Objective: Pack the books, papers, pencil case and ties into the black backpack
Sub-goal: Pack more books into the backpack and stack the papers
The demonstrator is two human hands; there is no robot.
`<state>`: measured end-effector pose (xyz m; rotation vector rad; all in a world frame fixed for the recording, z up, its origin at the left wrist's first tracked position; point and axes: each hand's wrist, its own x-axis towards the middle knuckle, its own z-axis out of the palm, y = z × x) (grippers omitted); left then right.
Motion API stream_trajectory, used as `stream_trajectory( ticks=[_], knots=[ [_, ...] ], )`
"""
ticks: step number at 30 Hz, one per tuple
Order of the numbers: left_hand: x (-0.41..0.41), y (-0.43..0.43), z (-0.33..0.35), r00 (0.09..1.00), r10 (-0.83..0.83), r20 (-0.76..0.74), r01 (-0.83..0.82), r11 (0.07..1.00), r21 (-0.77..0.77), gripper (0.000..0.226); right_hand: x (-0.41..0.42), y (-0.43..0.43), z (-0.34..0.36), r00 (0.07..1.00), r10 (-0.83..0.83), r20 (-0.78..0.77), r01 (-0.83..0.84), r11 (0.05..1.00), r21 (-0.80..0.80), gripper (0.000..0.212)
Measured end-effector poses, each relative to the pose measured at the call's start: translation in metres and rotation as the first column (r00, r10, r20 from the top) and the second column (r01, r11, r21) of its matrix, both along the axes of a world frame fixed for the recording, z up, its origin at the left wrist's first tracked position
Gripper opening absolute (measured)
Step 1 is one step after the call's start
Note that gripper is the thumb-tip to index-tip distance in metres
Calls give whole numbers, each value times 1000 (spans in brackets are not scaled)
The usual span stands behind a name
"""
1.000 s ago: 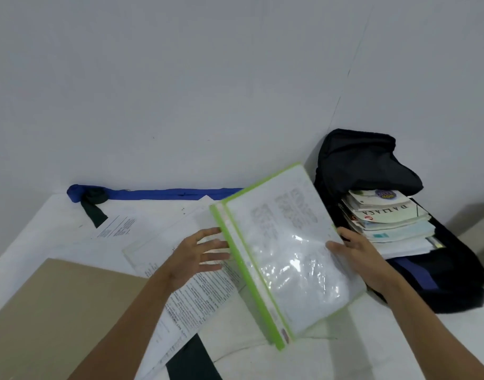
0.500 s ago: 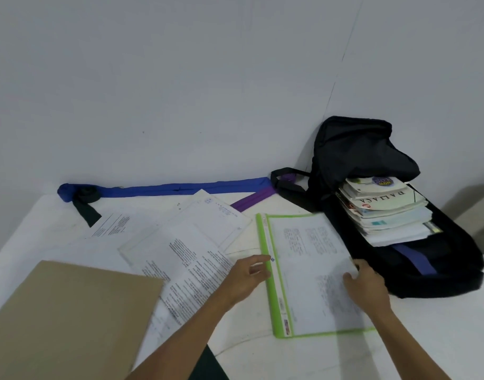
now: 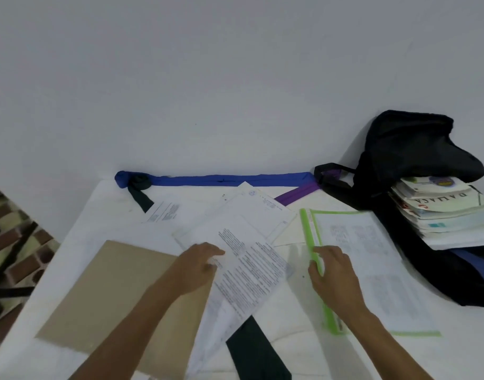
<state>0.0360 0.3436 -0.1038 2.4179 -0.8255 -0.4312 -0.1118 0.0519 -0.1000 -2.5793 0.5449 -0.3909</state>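
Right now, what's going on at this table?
A person is partway through packing the black backpack, which lies open at the right with a stack of books in it. The right hand rests on the spine of the green folder, lying flat on the table. The left hand presses on loose printed papers. The blue tie, purple tie and dark tie are unpacked.

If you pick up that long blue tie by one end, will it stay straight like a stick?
Probably not. The blue tie looks like thin cloth, bunched into a soft knot at its left end, so it would likely droop and dangle. It seems light too, and might drag the dark tie tangled there.
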Motion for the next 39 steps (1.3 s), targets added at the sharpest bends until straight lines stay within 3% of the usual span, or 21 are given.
stream_trajectory(
  ticks=[3, 7, 11, 14, 17, 20, 24, 27, 30, 32, 34, 36, 39],
  knots=[
    [22, 44, 10, 989, -130, 77, 91, 920, 382, 56, 14, 36, -2, 993, 114, -22, -113, 991, 65, 34],
    [35, 80, 9, 965, -236, 111, 165, 882, 442, 64, 21, 75, -13, 978, 183, -101, -169, 977, 127, 36],
    [41, 93, 1, 943, -273, 188, 189, 909, 372, 68, 18, 112, -17, 969, 227, -96, -212, 967, 145, 32],
    [46, 92, 1, 956, -236, 174, 177, 938, 298, 55, 19, 135, -19, 966, 239, -94, -219, 957, 191, 31],
    [51, 90, 7, 986, -123, 111, 108, 985, 131, 31, 25, 152, -14, 981, 182, -68, -148, 928, 343, 29],
    [57, 85, 16, 989, -20, 147, 18, 1000, 15, 22, 30, 157, -6, 998, 44, -44, -14, 842, 539, 25],
    [61, 67, 34, 978, 192, -86, -208, 946, -247, 17, 33, 153, -2, 985, -167, -33, 129, 608, 783, 27],
    [60, 55, 36, 964, 193, -181, -245, 909, -336, 17, 31, 143, -6, 956, -290, -33, 187, 522, 832, 30],
    [58, 51, 32, 921, 118, -371, -272, 877, -397, 27, 28, 132, -9, 896, -445, -18, 236, 439, 867, 26],
    [58, 54, 24, 948, 82, -307, -179, 936, -303, 33, 26, 127, -8, 840, -542, -24, 270, 378, 886, 25],
    [52, 56, 14, 993, 25, -115, -27, 999, -21, 43, 23, 124, -9, 795, -607, -20, 300, 363, 882, 29],
    [36, 57, 5, 999, -38, 35, 30, 978, 205, 53, 20, 128, -8, 784, -620, -18, 367, 441, 819, 39],
    [2, 54, -9, 973, -66, 220, -8, 947, 320, 56, 13, 142, -9, 849, -527, -48, 400, 580, 710, 58]
  ],
)
